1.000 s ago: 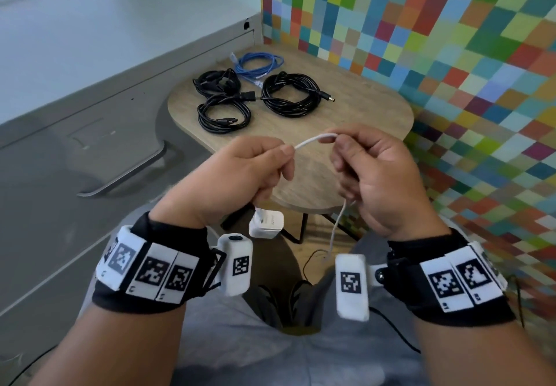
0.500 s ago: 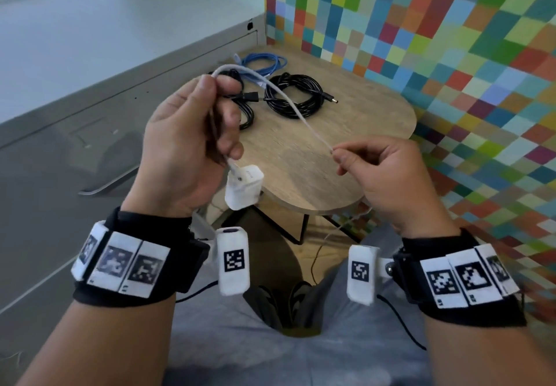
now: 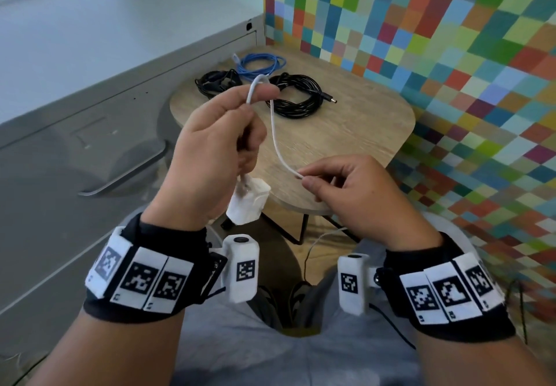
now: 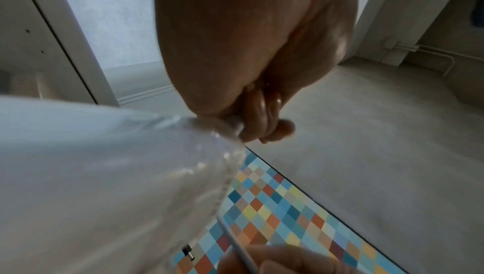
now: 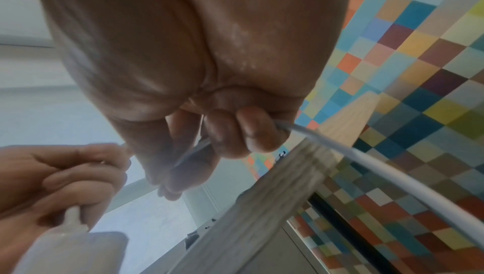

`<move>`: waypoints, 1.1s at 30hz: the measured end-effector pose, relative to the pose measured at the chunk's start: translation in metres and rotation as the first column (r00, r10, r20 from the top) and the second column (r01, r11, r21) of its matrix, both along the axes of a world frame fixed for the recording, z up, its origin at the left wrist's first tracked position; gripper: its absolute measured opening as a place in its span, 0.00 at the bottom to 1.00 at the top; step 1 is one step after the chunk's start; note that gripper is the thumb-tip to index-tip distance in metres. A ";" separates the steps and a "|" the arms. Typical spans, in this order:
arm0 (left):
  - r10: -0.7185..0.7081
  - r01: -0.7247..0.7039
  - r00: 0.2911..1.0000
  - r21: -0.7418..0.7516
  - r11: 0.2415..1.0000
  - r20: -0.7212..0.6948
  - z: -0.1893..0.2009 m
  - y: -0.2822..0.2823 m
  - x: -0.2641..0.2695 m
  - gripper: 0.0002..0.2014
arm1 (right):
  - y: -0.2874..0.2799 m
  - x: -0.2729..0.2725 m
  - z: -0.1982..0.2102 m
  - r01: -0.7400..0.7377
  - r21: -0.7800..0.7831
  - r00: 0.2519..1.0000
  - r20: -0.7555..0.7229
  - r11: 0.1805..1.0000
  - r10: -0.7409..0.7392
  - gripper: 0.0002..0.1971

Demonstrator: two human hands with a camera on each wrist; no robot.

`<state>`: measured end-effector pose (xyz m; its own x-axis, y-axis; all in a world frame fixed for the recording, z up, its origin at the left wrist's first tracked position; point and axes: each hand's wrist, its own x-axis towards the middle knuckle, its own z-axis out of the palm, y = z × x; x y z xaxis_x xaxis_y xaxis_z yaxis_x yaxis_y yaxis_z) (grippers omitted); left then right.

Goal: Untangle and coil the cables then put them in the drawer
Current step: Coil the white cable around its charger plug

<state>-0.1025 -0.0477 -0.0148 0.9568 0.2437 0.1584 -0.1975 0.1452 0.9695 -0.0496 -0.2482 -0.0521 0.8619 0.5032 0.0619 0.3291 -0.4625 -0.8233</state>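
Note:
A white cable [image 3: 275, 133] runs from my left hand [image 3: 219, 145] down to my right hand [image 3: 340, 181]. My left hand grips it, with a bend looped over the fingertip, and the white charger block [image 3: 248, 200] hangs below the palm. My right hand pinches the cable lower down, and the rest trails past my lap to the floor [image 3: 319, 241]. In the left wrist view the blurred charger block [image 4: 104, 175] fills the lower left. In the right wrist view the cable [image 5: 366, 164] leaves the curled fingers [image 5: 235, 133] to the right.
On the small wooden table [image 3: 361, 133] lie a coiled blue cable [image 3: 261, 65], a coiled black cable [image 3: 296, 95] with a barrel plug, and another black bundle [image 3: 215, 81] partly behind my left hand. A grey cabinet drawer with a bar handle [image 3: 126, 175] stands to the left. A checkered wall [image 3: 451, 54] closes the right.
My left hand rose from beside the right hand, lifting the cable and charger. The stretch between the hands, taut half a second ago, now hangs slack in a curve. The right hand dropped slightly.

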 end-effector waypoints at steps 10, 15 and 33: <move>-0.086 0.119 0.993 0.569 0.814 -0.083 -0.018 -0.021 0.002 0.11 | 0.010 -0.015 0.006 -0.066 0.136 0.980 0.196 0.989 0.039 0.05; -0.077 0.175 0.983 0.751 0.637 -0.164 -0.016 -0.018 0.003 0.12 | 0.006 -0.013 0.008 -0.040 0.209 0.965 0.262 0.977 -0.017 0.03; -0.332 0.374 0.924 0.276 0.885 -0.188 -0.017 -0.003 0.004 0.25 | -0.004 0.000 0.011 0.039 0.310 0.976 0.191 0.950 -0.102 0.03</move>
<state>-0.0988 -0.0502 -0.0323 0.9874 -0.1537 0.0368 -0.0558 -0.1214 0.9910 -0.0501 -0.2525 -0.0407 0.8478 0.3715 0.3784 0.4789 -0.2298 -0.8473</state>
